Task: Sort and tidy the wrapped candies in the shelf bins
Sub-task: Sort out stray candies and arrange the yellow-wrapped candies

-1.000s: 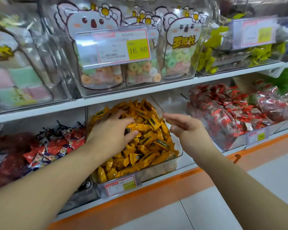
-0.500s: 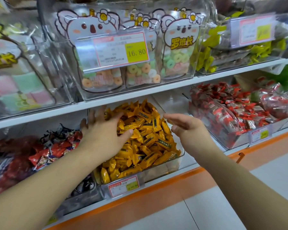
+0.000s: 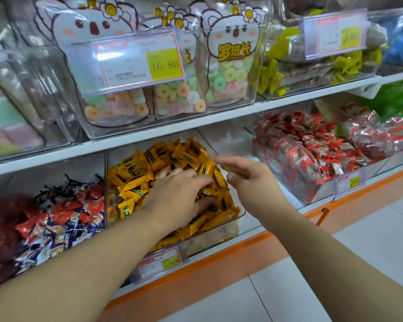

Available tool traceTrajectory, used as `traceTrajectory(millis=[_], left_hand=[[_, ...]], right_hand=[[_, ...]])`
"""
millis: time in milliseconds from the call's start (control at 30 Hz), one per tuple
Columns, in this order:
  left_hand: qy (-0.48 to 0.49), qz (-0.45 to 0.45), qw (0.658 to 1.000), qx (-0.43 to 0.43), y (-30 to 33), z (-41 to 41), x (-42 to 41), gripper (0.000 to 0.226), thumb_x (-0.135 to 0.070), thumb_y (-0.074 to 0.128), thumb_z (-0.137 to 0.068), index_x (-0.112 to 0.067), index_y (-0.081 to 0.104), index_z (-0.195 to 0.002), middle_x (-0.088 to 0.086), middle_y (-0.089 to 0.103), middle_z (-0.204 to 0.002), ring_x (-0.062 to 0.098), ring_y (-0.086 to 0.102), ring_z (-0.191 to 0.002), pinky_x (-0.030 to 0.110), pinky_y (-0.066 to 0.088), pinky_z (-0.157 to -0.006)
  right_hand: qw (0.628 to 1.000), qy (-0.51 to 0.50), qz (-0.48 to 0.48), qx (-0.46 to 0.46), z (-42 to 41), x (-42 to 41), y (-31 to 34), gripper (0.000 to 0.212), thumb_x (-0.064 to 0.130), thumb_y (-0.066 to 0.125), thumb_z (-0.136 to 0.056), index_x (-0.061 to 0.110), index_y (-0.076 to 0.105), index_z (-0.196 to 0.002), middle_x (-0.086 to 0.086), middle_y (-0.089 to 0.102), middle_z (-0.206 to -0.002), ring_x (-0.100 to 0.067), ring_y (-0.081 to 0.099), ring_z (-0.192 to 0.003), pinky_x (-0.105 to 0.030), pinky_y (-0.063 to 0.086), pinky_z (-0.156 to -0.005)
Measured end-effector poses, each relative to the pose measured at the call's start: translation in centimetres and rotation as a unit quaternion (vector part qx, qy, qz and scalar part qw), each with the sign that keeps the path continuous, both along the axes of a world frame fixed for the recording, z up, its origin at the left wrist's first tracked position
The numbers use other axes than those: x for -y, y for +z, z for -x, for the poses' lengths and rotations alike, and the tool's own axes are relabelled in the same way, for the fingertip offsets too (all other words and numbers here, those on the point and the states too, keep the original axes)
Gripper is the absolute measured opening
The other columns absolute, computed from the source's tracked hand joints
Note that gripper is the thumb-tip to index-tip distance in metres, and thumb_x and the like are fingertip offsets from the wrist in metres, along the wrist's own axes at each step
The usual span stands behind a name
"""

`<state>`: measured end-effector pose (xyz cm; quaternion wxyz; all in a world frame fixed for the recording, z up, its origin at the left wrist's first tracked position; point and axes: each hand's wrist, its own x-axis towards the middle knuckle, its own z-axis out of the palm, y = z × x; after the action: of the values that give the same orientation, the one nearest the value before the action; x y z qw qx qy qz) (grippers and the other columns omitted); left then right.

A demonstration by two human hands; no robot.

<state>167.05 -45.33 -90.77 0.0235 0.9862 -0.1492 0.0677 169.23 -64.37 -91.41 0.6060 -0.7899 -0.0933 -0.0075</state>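
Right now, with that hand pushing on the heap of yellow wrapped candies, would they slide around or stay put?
Probably slide. The yellow wrapped candies look small, loose and glossy, so they likely slip over each other under the left hand. Heaped near the clear bin rim, a few might spill. Each seems light; wrappers likely crinkle rather than break.

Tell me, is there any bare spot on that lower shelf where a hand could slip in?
Yes: a bare white strip of shelf lies between the yellow candy bin and the red candy bin; the right hand hovers by it. Everywhere else is crowded: the left hand rests on heaped yellow candies, and bins further left sit side by side.
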Motion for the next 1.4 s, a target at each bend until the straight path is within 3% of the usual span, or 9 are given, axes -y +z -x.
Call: traceTrajectory(millis=[100,200,300,567,1000,1100,1200,1267,1400], left_hand=[[0.011,0.017,1.000,0.017,0.4,-0.3,-0.6,0.031,-0.057,0.055,-0.098,-0.040,0.057,-0.124,-0.011,0.061,-0.111,0.018,0.058,-0.111,0.042,0.046,-0.097],[0.042,0.025,0.999,0.015,1.2,-0.8,-1.8,0.025,-0.052,0.058,-0.098,-0.037,0.058,-0.119,-0.010,0.060,-0.109,0.016,0.061,-0.102,0.035,0.053,-0.079],[0.054,0.016,0.998,0.016,1.4,-0.9,-2.7,0.027,-0.054,0.059,-0.097,-0.038,0.056,-0.119,-0.010,0.059,-0.109,0.018,0.060,-0.100,0.036,0.055,-0.075],[0.067,0.018,0.996,0.054,1.6,-0.8,-4.7,0.028,-0.055,0.058,-0.097,-0.036,0.059,-0.116,-0.012,0.058,-0.111,0.014,0.060,-0.099,0.031,0.051,-0.072],[0.034,0.038,0.995,0.091,1.2,0.6,-5.2,0.042,-0.053,0.047,-0.103,-0.033,0.061,-0.137,-0.010,0.060,-0.137,0.019,0.053,-0.129,0.040,0.048,-0.106],[0.032,0.082,0.991,0.104,1.5,3.2,-4.3,0.043,-0.047,0.049,-0.104,-0.029,0.057,-0.143,-0.008,0.054,-0.146,0.017,0.045,-0.137,0.041,0.038,-0.114],[-0.010,0.188,0.974,0.128,1.4,8.2,-2.4,0.033,-0.037,0.057,-0.103,-0.020,0.065,-0.130,-0.007,0.058,-0.127,0.014,0.048,-0.123,0.032,0.042,-0.103],[-0.030,0.246,0.964,0.101,-0.4,12.2,-1.4,0.026,-0.032,0.061,-0.100,-0.019,0.066,-0.122,-0.008,0.057,-0.119,0.009,0.051,-0.112,0.024,0.043,-0.092],[0.021,0.263,0.964,-0.024,-8.2,18.5,-1.4,0.024,-0.035,0.058,-0.099,-0.025,0.063,-0.120,-0.012,0.054,-0.112,0.011,0.055,-0.095,0.031,0.046,-0.074]], right_hand=[[1.000,-0.004,0.013,0.004,0.1,0.1,-0.1,0.051,0.002,0.052,-0.102,0.045,0.074,-0.117,0.019,0.071,-0.125,-0.006,0.066,-0.118,-0.034,0.057,-0.100],[1.000,-0.001,0.024,-0.001,0.2,0.1,0.0,0.049,0.005,0.052,-0.104,0.047,0.073,-0.118,0.019,0.070,-0.126,-0.042,0.066,-0.112,-0.055,0.058,-0.094],[0.999,-0.004,0.033,-0.007,0.3,0.0,0.1,0.049,0.005,0.051,-0.104,0.047,0.072,-0.118,0.019,0.070,-0.126,-0.050,0.061,-0.114,-0.061,0.055,-0.093],[0.998,-0.016,0.059,-0.013,0.8,-0.3,0.6,0.048,0.007,0.051,-0.105,0.047,0.071,-0.119,0.017,0.069,-0.129,-0.049,0.061,-0.115,-0.061,0.055,-0.094],[0.998,-0.003,0.064,0.014,1.0,-0.3,0.9,0.044,0.012,0.054,-0.104,0.049,0.071,-0.120,0.012,0.073,-0.123,-0.046,0.064,-0.110,-0.060,0.057,-0.089],[0.989,-0.014,0.121,0.088,1.5,0.1,1.6,0.033,0.021,0.063,-0.100,0.046,0.071,-0.121,0.023,0.071,-0.119,-0.026,0.068,-0.101,-0.022,0.059,-0.075],[0.970,-0.034,0.146,0.193,3.4,-0.1,3.3,0.027,0.020,0.067,-0.095,0.034,0.076,-0.115,0.023,0.071,-0.115,0.001,0.064,-0.105,-0.009,0.049,-0.081],[0.969,0.017,0.125,0.215,5.7,-0.8,3.6,0.021,0.013,0.067,-0.091,0.025,0.080,-0.103,0.015,0.075,-0.100,-0.004,0.067,-0.095,-0.014,0.047,-0.074],[0.964,0.202,0.151,0.088,12.5,-2.5,-0.7,0.021,0.006,0.067,-0.085,0.022,0.080,-0.087,0.009,0.076,-0.085,-0.010,0.069,-0.080,-0.023,0.052,-0.067]])
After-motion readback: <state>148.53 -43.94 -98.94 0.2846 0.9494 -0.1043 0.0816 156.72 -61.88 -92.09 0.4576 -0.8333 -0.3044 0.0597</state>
